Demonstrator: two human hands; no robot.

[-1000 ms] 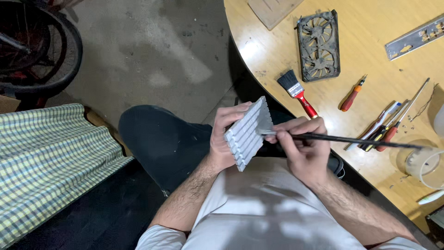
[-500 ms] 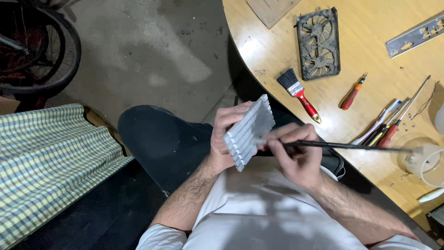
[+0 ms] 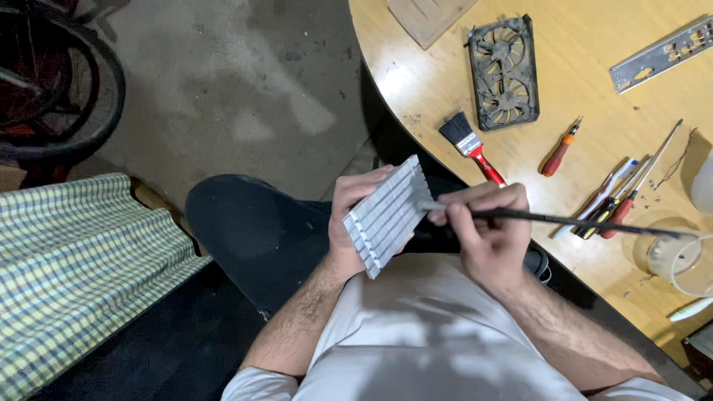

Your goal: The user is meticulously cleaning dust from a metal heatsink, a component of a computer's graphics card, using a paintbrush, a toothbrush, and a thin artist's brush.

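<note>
Head view, looking down on a seated person at the edge of a round wooden table. At the right edge of the table a clear plastic container is standing; what is lying inside it cannot be made out.

The left hand is gripping a grey finned heat sink above the lap, just off the table's rim. The heat sink is tilting, its ribbed face turning toward the camera; the left fingers are wrapping around its far edge while the thumb is pressing on its near side, so the fingers are closing firmly on the block.

The right hand is pinching a long thin black brush between thumb and bunched fingertips, close to its working end. The tip of the brush is touching the upper right corner of the heat sink, and the handle is running rightward over the table edge.

On the table, well apart from both hands, the following are lying: a black dual-fan shroud, a red-handled paintbrush, a small red screwdriver, a cluster of screwdrivers, and a metal port plate. A green checked cloth is covering a seat at the left.
</note>
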